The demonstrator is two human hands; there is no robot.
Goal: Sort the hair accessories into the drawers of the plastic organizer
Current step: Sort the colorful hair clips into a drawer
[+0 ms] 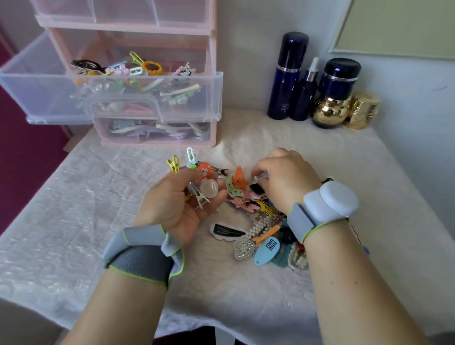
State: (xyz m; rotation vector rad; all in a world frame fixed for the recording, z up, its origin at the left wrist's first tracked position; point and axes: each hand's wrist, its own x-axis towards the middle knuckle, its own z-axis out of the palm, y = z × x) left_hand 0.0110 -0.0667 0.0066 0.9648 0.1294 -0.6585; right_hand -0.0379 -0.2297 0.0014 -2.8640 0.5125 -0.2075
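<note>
A pink plastic organizer [161, 33] stands at the back left of the table. Its clear middle drawer [188, 100] is pulled out and holds several colourful hair clips. My left hand [174, 203], palm up, grips a bunch of clips [206, 184]: a yellow one, a white one, an orange one and a beige oval one. My right hand [283, 180] reaches down over the loose pile of hair accessories [257, 224] on the cloth, fingertips pinching a small clip [259, 178] at the pile's top.
Dark blue bottles [288, 76] and gold jars [362, 111] stand at the back right by the wall. A white cloth [64, 227] covers the table. The organizer's top and bottom drawers are pushed in. The table's front edge is close to me.
</note>
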